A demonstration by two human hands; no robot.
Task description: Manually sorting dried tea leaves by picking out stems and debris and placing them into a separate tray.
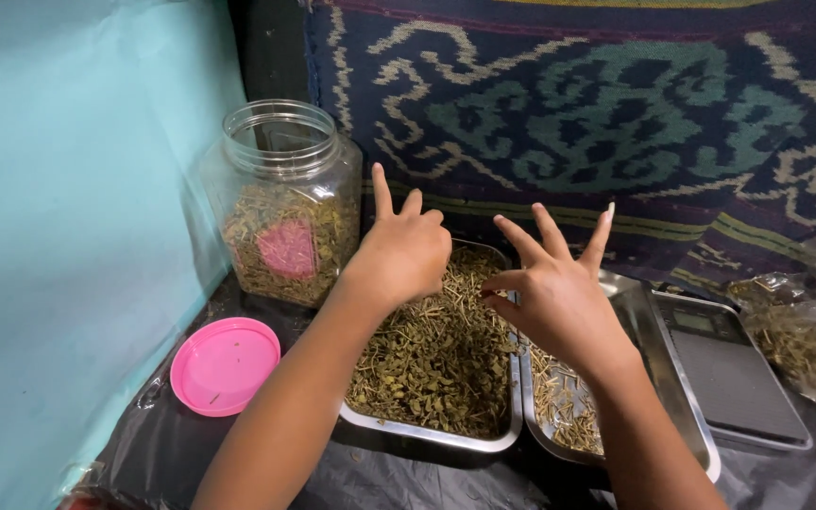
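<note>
Nearest the camera, two bare forearms rise from six o'clock over black plastic sheeting. At eight o'clock lies a pink lid, flat and apart from everything. Dead centre, the steel tray holds dried green herb; just beside it at four o'clock a second tray carries thin pale stalks. Above the herb the left hand hovers, loosely curled, two fingers up, gripping nothing I can see. The right hand pinches thumb to forefinger, the rest splayed; what it pinches, can't tell. At three o'clock, a digital scale and herb bag. Farther, at ten o'clock, the open clear jar stands half full.
</note>
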